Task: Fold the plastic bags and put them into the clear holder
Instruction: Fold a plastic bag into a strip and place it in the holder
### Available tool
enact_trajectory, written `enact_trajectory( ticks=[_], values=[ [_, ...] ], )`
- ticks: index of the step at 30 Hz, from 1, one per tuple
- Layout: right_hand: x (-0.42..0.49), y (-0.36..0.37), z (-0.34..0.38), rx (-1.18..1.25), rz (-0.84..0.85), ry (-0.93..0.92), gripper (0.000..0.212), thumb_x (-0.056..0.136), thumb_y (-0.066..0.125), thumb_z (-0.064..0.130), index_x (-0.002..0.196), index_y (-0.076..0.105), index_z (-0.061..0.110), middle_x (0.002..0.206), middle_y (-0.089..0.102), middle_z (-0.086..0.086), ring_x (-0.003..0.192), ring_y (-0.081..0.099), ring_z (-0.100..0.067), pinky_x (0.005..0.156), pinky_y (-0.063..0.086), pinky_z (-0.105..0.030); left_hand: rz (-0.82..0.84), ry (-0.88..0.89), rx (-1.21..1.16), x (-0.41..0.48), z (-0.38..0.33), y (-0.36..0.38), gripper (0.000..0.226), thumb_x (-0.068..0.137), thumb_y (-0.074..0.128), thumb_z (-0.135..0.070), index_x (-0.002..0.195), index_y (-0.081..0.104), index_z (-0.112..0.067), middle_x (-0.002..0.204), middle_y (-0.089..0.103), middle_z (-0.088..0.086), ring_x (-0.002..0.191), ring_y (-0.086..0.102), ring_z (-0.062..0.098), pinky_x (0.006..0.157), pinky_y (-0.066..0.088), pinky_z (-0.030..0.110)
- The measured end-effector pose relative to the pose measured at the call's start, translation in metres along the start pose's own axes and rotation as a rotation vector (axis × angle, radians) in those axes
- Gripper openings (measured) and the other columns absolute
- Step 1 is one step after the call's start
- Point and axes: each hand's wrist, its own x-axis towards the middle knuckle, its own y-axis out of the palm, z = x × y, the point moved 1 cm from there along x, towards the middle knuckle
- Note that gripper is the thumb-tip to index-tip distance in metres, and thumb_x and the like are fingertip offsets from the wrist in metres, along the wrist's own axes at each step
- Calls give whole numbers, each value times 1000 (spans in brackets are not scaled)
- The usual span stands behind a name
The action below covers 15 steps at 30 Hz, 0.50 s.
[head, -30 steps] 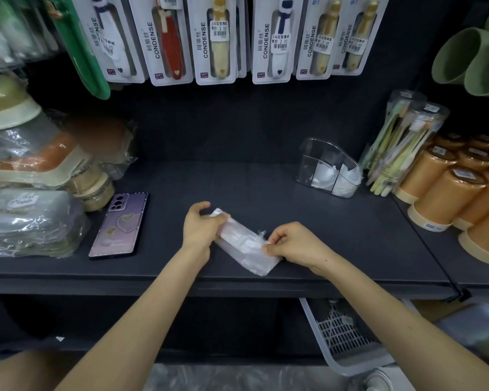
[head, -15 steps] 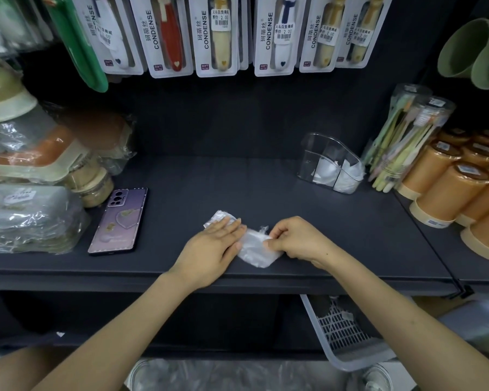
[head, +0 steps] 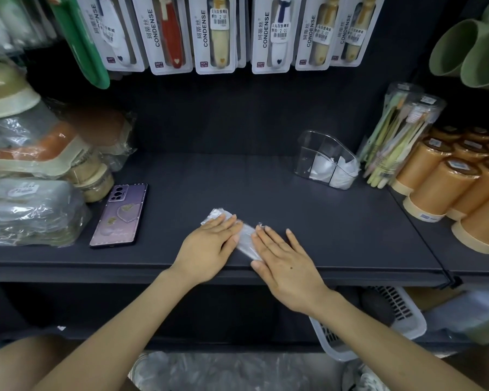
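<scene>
Most of the plastic bag (head: 244,241) is hidden. It lies on the dark shelf (head: 266,187) under both palms. Only a crinkled corner past the left fingertips, a narrow strip between the hands and a small twist at the right fingertips show, so its folds cannot be counted.

The left hand (head: 209,249) lies flat on the bag, fingers straight and together, pressing down. The right hand (head: 285,263) lies flat just beside it, fingers straight and slightly spread, with its thumb side on the bag and the rest on the shelf. Neither hand grips anything.

Well beyond the right fingertips, toward the back and farther right, stands the clear holder (head: 314,142). White folded bags (head: 321,169) sit in it, but glare on its walls makes their number unclear. The orange cups (head: 441,179) past it are cut off by the frame's edge. A phone (head: 119,215) lies face down, apart from the left hand on its outer side. Under the right forearm, a white basket (head: 407,320) is half hidden by the shelf front.

Half a second ago the right hand was curled, pinching the bag's right end. It has since opened and flattened. The left hand was already flat on the bag and has stayed so. A second ago both hands pinched the bag's ends, and more of it showed.
</scene>
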Motion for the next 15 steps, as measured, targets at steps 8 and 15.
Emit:
enact_trajectory(
  ticks=[8, 15],
  values=[
    [-3, -7, -1, 40, 116, -3, 94, 69, -37, 66, 146, -10, 19, 153, -17, 8, 140, -21, -4, 116, -17, -40, 4, 82, 162, 8, -6, -8, 80, 90, -9, -54, 149, 27, -13, 157, 24, 0, 147, 10, 13, 115, -6, 22],
    [-7, -8, -4, 9, 136, 0, 96, 72, -32, 65, 151, -8, 19, 159, -13, 6, 141, -21, -5, 118, -15, -43, 197, 79, 131, 16, 12, -2, 57, 101, 5, -47, 152, 4, -21, 161, 1, -7, 140, -11, -2, 112, -14, 16]
  ],
)
